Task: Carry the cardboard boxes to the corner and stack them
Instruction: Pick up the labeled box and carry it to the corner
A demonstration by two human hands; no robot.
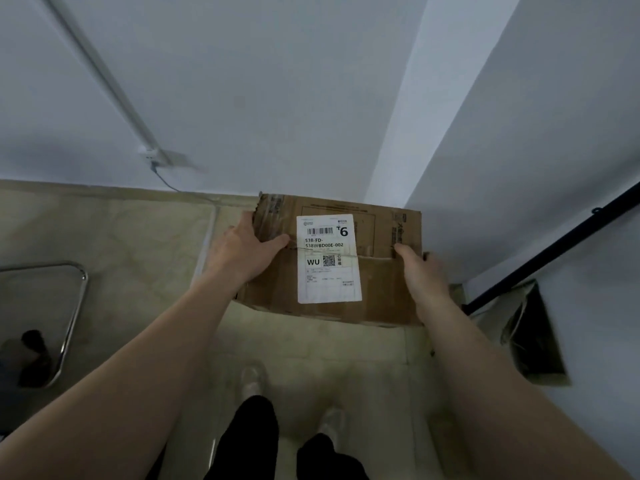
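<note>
Two bare forearms reach forward from the bottom corners of the view, above black trouser legs (256, 441) and pale, blurred shoes (254, 377). At their ends the left hand (247, 249) and the right hand (420, 271) clamp the opposite sides of a brown, flat-topped cardboard box (384, 285), thumbs laid over its top face and the other fingers hidden down the sides. Whether the box rests on anything or is held in the air cannot be told; its underside is out of sight. It sits close to the room corner where two plain white walls meet. Its left edge is torn and crumpled under clear tape, and a white rectangular shipping label (329, 259) with a barcode, a QR code and the large print "6" and "WU" lies across the closed flaps; the small print is unreadable. Below is a glossy beige tiled floor (138, 237). A white cable conduit (104, 77) runs down the left wall to a small box with a thin wire. At left a curved chrome tube frame (74, 317) is cut off by the edge. At right a black bar (554, 251) slants across the wall above a dark, brown paper bag-like shape (533, 337), hard to make out.
</note>
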